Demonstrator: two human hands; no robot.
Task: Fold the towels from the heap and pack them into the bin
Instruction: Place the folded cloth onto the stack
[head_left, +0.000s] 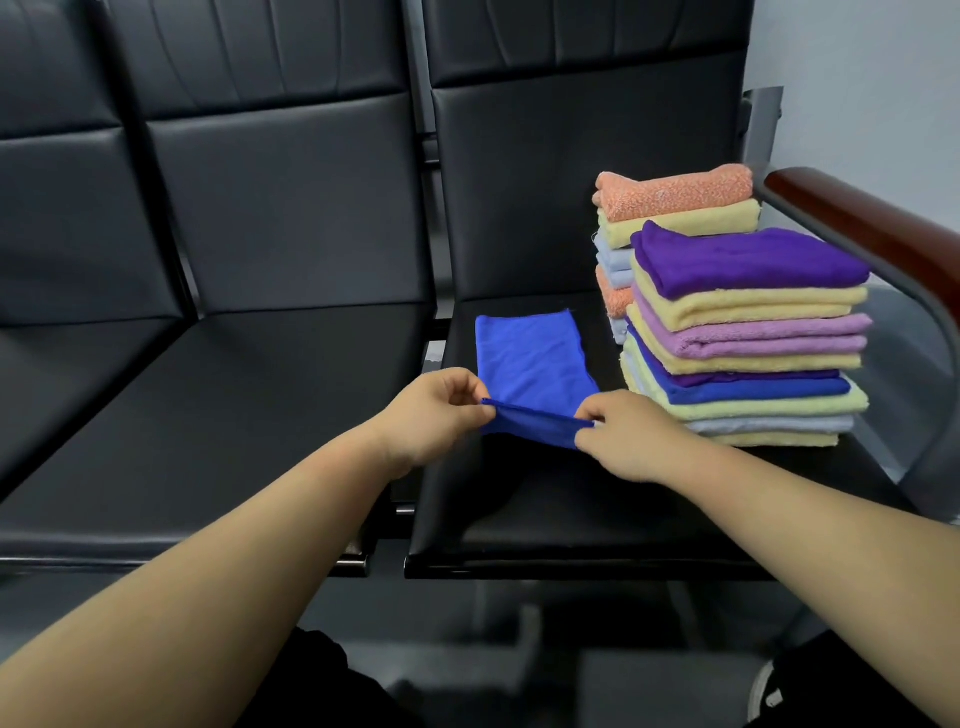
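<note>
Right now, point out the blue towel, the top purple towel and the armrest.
blue towel (530, 358): head view, flat middle panel.
top purple towel (753, 258): head view, upper face.
armrest (857, 221): head view, wooden top.

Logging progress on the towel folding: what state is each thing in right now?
blue towel: spread on the seat, near edge lifted, fold not finished
left hand: pinches the towel's near left corner
right hand: pinches the near right corner
front stack: folded towels, piled, purple on top
back stack: folded towels, piled, orange on top
</note>
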